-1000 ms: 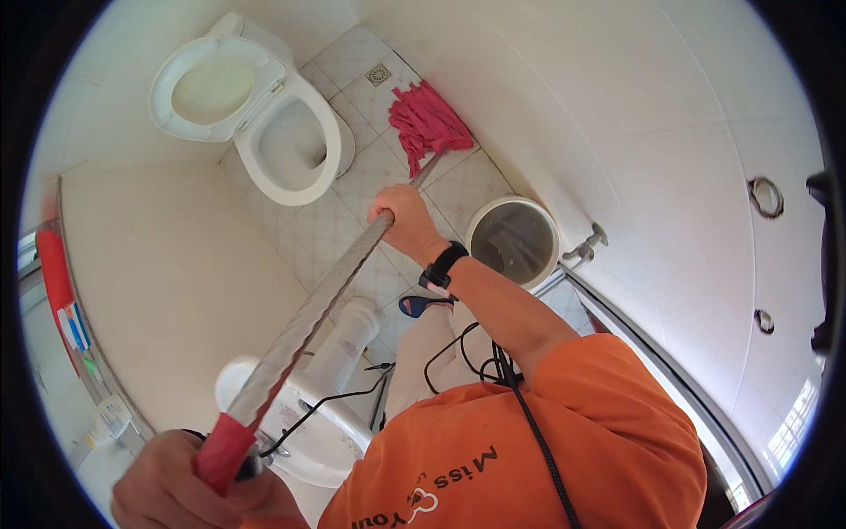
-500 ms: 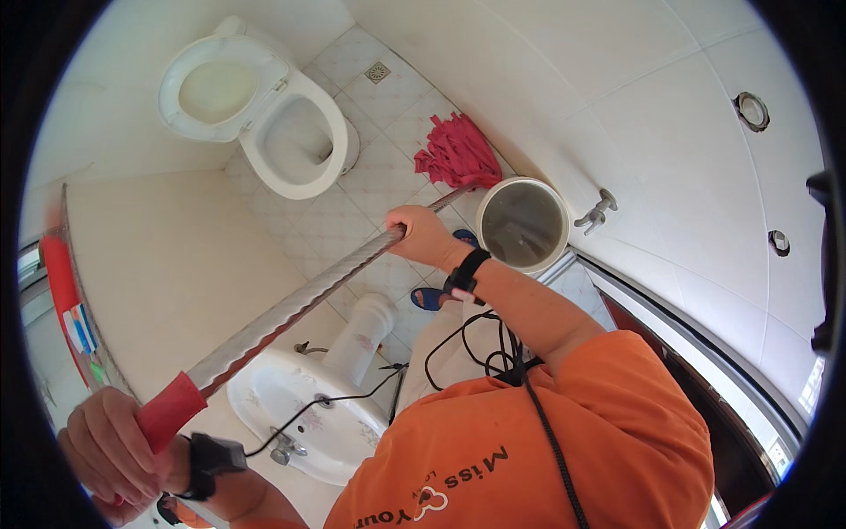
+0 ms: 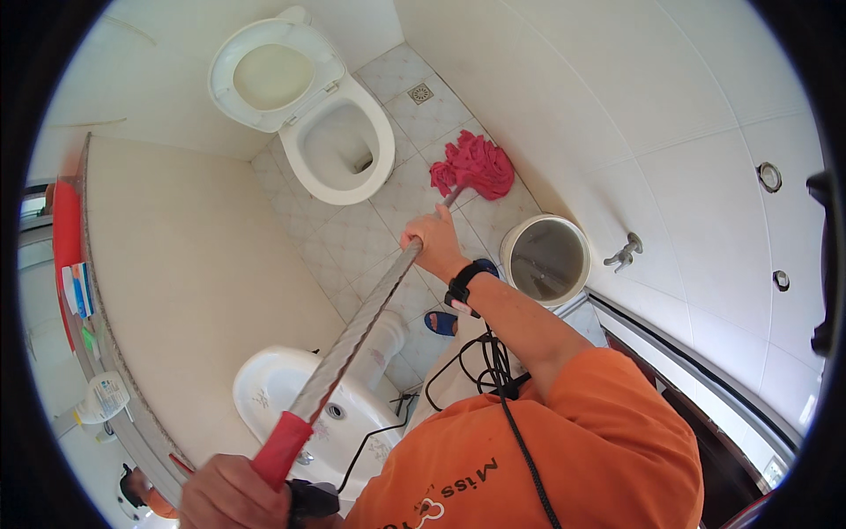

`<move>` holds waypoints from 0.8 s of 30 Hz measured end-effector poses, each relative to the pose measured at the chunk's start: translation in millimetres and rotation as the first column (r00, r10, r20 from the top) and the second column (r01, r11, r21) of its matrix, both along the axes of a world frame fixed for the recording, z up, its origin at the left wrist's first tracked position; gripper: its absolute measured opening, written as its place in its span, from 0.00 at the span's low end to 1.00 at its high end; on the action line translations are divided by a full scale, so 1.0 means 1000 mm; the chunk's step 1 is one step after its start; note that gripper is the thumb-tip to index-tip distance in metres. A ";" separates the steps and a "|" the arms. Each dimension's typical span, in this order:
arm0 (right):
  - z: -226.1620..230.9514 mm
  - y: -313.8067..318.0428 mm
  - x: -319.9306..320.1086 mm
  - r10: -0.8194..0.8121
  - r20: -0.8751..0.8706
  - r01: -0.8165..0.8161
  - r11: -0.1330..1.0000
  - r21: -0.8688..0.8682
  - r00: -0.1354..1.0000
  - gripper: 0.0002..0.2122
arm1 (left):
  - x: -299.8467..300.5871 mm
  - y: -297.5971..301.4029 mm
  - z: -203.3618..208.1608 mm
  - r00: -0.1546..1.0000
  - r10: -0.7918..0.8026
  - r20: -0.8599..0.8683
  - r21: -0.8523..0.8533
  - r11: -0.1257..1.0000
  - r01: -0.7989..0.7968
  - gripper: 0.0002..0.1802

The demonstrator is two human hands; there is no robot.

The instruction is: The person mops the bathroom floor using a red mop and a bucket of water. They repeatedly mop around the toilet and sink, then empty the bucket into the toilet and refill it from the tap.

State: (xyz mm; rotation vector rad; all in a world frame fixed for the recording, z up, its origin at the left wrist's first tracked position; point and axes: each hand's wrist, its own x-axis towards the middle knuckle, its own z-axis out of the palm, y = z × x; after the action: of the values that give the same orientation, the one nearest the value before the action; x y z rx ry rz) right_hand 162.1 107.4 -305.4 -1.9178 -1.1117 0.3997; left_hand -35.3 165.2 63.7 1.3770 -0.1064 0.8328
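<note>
A mop with a twisted metal pole [image 3: 357, 331] runs diagonally across the view. Its red strip head [image 3: 480, 166] lies bunched on the tiled floor, close to the right wall and beyond the bucket. At the lower left, my left hand [image 3: 233, 494] is wrapped round the red grip [image 3: 284, 448] at the pole's top end. Farther down the pole, my right hand [image 3: 432, 242] closes round the metal, with a black band on the wrist. The white bucket [image 3: 506, 251] of murky grey water stands to the right of my right hand.
A white toilet [image 3: 381, 145] with its lid raised stands at the far left. A white sink [image 3: 256, 379] is beneath the pole. On the right wall is a metal tap [image 3: 626, 253]. A floor drain [image 3: 420, 93] lies in the far corner. Black cable [image 3: 507, 388] hangs down my front.
The mop's grip end has swung right and toward me, making the pole steeper. The strip head has shifted and bunched up, farther from the bucket. My view has turned slightly.
</note>
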 end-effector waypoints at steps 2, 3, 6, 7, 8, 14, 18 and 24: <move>-0.010 0.016 0.011 -0.005 0.015 0.005 1.000 0.021 1.000 0.06 | 0.018 -0.001 -0.013 0.998 -0.050 0.033 0.108 0.993 0.047 0.12; -0.017 0.027 0.019 -0.009 0.021 0.008 0.998 0.063 1.000 0.07 | 0.027 0.014 -0.016 0.964 -0.260 -0.050 0.184 0.947 0.265 0.12; -0.048 0.068 0.056 -0.011 0.077 0.000 0.990 0.143 0.997 0.07 | 0.054 0.025 -0.048 0.947 -0.314 -0.068 0.266 0.909 0.320 0.11; -0.059 0.084 0.072 0.028 0.062 -0.033 0.996 0.079 0.998 0.07 | 0.064 0.028 -0.062 0.968 -0.240 -0.070 0.277 0.928 0.250 0.10; -0.071 0.099 0.087 0.033 0.089 -0.042 0.994 0.106 0.996 0.07 | 0.073 0.029 -0.076 0.984 -0.162 -0.076 0.286 0.942 0.177 0.10; -0.112 0.181 0.174 0.134 0.200 -0.136 0.991 -0.005 0.971 0.08 | 0.127 0.058 -0.134 0.984 0.098 -0.149 0.275 0.960 -0.054 0.10; -0.124 0.204 0.216 0.286 0.297 -0.269 0.958 -0.100 0.911 0.07 | 0.138 0.079 -0.123 0.990 0.031 -0.140 0.279 0.960 0.009 0.09; -0.134 0.206 0.207 0.161 0.192 -0.175 0.983 0.061 0.968 0.08 | 0.140 0.087 -0.125 0.993 0.020 -0.114 0.275 0.961 0.013 0.08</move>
State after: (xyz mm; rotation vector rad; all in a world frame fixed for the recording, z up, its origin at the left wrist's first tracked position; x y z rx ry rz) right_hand 369.6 313.3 -439.2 -1.8273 -1.3988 0.2683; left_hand 104.8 252.6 -61.6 1.6856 -0.1340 0.7588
